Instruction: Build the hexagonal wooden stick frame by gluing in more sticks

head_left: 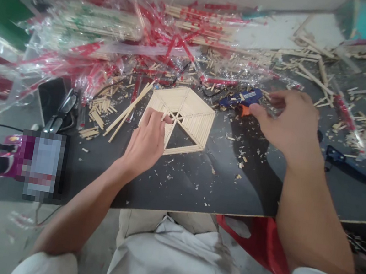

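Note:
A flat hexagonal panel of pale wooden sticks (196, 106) lies on the dark table, divided by spokes into wedges. Its front wedge has only an edge strip, and the dark tabletop shows through. My left hand (147, 143) rests over the panel's left side with curled fingers closed near the centre; what they pinch is too small to make out. To the right, my right hand (291, 122) has its thumb and fingers apart beside a blue tool with an orange part (240, 100), which looks like a glue gun. The thumb tip is close to the orange part.
Two loose sticks (127, 112) lie left of the panel. Plastic-wrapped chopsticks (96, 26) and red wrappers fill the back. Glasses (66, 107) and a phone (50, 95) lie left, near a purple power strip (15, 152). A dark knife (352, 166) lies right; stick scraps are scattered about.

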`<state>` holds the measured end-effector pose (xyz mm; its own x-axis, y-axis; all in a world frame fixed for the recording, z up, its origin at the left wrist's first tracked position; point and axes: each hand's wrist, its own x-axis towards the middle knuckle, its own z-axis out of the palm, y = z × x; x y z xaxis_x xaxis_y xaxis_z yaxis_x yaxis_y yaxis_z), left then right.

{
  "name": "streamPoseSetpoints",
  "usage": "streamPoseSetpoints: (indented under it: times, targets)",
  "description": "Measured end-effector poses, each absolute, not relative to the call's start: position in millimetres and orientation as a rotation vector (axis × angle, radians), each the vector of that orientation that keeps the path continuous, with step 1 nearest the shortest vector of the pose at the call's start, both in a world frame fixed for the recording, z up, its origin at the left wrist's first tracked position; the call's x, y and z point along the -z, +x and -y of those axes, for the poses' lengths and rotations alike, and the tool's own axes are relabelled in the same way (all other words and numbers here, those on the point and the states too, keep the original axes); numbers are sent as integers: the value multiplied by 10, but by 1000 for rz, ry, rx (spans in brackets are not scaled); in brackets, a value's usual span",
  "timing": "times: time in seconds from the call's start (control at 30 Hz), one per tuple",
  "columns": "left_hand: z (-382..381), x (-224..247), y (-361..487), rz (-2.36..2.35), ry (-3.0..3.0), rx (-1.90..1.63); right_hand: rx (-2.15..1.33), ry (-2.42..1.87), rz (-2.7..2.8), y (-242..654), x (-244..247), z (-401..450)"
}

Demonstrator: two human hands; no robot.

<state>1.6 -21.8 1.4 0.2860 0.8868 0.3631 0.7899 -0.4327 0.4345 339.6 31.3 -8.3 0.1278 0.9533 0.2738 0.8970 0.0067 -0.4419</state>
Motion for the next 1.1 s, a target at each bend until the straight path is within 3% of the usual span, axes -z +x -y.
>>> streamPoseSetpoints:
  times: [0.3, 0.7, 0.93, 1.1]
  targets:
    - [214, 11, -9, -1524, 2338, -870, -230, -1976, 1825, 3377, 410, -383]
    - [185, -52, -10, -1377, 2426, -649, -255, -1938, 1661, 3295, 311, -412]
    - [147, -75, -30, -1357, 2393, -1061, -386, -1893, 1472, 3143, 127, -347]
    - [123, -73, -49, -1372, 2372, -1067, -373, -1888, 1485, 3124, 177, -363]
